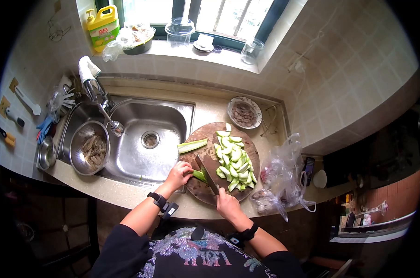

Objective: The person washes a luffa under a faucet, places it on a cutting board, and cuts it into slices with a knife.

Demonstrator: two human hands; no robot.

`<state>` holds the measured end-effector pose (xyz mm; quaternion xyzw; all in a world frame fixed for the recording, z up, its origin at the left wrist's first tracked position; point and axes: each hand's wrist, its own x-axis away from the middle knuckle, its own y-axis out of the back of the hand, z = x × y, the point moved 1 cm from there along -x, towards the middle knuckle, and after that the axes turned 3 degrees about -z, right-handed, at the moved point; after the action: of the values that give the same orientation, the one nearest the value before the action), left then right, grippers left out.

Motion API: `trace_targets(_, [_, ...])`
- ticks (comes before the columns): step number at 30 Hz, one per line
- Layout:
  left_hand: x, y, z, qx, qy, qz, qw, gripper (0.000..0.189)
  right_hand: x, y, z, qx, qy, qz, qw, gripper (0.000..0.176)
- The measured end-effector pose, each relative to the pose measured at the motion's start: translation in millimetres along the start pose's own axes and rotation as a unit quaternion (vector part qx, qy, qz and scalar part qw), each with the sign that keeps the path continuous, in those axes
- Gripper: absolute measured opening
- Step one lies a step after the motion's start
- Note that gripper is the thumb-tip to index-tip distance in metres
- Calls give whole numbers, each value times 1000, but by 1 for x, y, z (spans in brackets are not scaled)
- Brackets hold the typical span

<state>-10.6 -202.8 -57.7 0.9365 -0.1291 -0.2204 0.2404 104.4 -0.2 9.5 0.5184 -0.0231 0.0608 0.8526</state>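
Observation:
My right hand is wrapped round the handle of a kitchen knife, whose blade angles up and left over the round wooden cutting board. Close to the blade, my left hand grips the end of a green gourd piece with its fingertips. Another long strip of pale green gourd lies at the board's left edge, partly over the sink side. A heap of cut gourd chunks covers the board's right half.
Left of the board is a steel sink with a faucet and a colander of what look like shrimp. Behind the board stands a bowl of brownish-pink pieces. Clear plastic bags lie right, beside a phone.

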Motion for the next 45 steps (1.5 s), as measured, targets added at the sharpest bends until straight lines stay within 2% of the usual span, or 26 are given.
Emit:
trace_targets(8, [1, -2, -1, -18, -14, -7, 1000, 14, -26, -9, 1, 33, -4, 37, 999, 12])
trace_targets(10, [1, -1, -2, -17, -14, -5, 1000, 15, -25, -12, -2, -8, 6, -7, 1000, 14])
trace_targets(14, [-1, 2, -2, -4, -7, -5, 1000, 18, -14, -10, -6, -40, 10, -32, 999, 16])
trace_targets(22, [-3, 2, -1, -10, -12, 1, 1000, 18, -5, -6, 1, 6, 7, -1, 1000, 17])
trace_targets(28, [-1, 0, 2, -6, -13, -1, 1000, 16, -30, -14, 10, 45, -4, 29, 999, 14])
trace_targets(34, [-2, 8, -5, -14, -27, -16, 999, 15, -21, -14, 6, -32, 19, -32, 999, 16])
trace_targets(36, [-2, 9, -8, -25, -6, -7, 1000, 16, -16, -11, 7, -28, 27, -27, 999, 16])
trace_targets(45, [0, 4, -2, -19, -11, -9, 1000, 15, -31, -19, 11, 27, 12, 26, 999, 16])
